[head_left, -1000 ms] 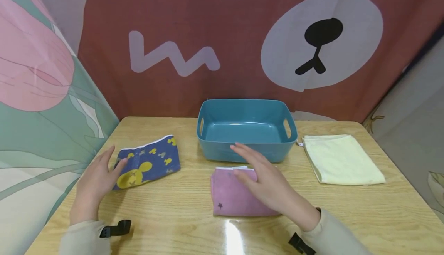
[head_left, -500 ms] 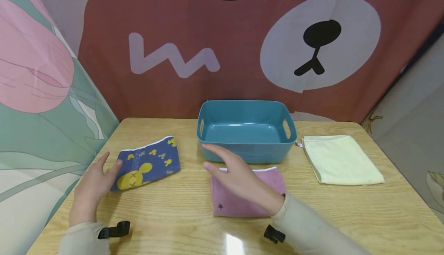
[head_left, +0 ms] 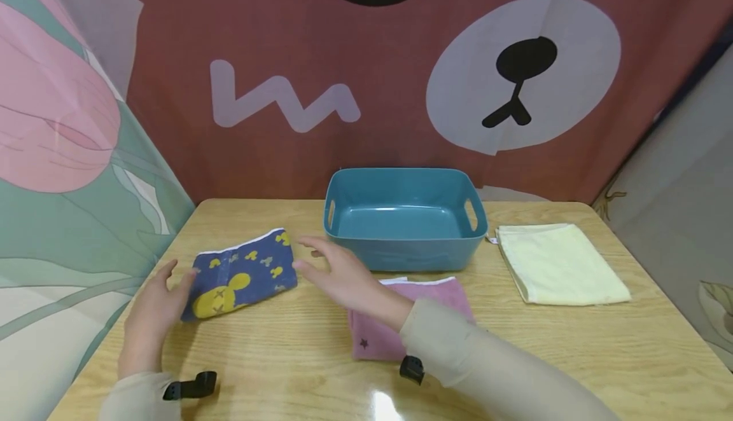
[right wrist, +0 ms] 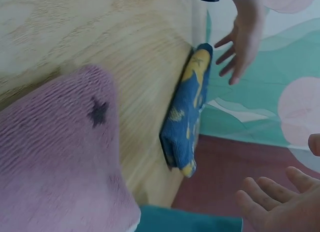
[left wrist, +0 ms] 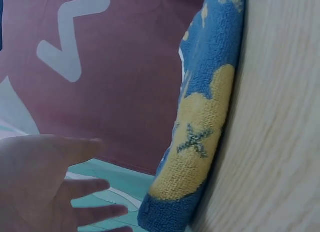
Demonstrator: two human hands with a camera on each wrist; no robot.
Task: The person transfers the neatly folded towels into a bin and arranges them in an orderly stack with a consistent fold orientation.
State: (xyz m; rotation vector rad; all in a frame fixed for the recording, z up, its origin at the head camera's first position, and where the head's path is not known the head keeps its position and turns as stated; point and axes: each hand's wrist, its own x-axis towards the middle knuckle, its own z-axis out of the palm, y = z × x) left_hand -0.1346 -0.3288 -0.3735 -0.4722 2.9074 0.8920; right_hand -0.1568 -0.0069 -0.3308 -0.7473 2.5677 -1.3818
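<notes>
A folded blue towel (head_left: 260, 268) with yellow mouse-head prints lies at the left of the table. My left hand (head_left: 153, 313) is at its left end, fingers spread and holding nothing. Close to the towel's right end, my right hand (head_left: 338, 275) hovers with fingers loosely extended and nothing in them. The left wrist view shows the blue towel (left wrist: 192, 122) on the table beside my left fingers (left wrist: 92, 187). Below my right forearm lies a folded pink towel (head_left: 372, 338) with a small star, partly covered by the sleeve.
A teal plastic basket (head_left: 406, 252) with side handle holes stands at the back middle of the wooden table (head_left: 275, 370). At the right lies a folded pale yellow towel (head_left: 561, 262). Patterned cloth (head_left: 275, 160) hangs behind the table.
My right hand has moved left, from above the pink towel to the right end of the blue towel. My left hand has stayed almost in place, and the towels have not moved.
</notes>
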